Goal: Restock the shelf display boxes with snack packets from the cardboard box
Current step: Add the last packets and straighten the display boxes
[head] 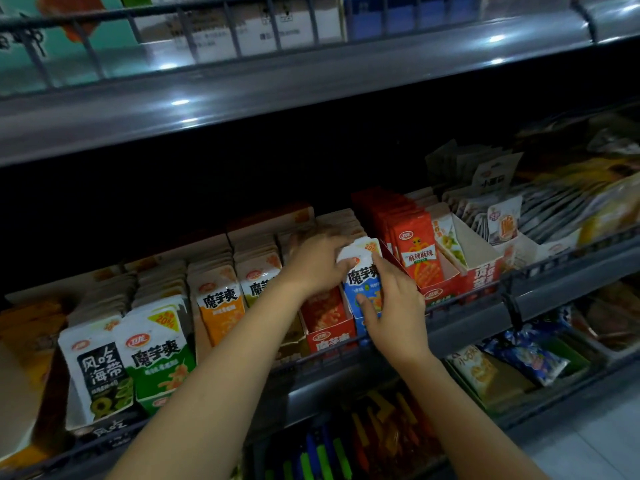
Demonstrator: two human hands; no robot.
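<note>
Both hands, left point(317, 263) and right point(393, 306), pinch a blue-and-white 魔芋爽 foil packet point(362, 271) above the red cardboard display box point(330, 336) at the shelf's front edge.

Both hands are gripping a blue-and-white foil snack packet point(362, 271): left hand point(317, 263) at its top, right hand point(391, 306) lower, above a red cardboard display box point(330, 336).
</note>
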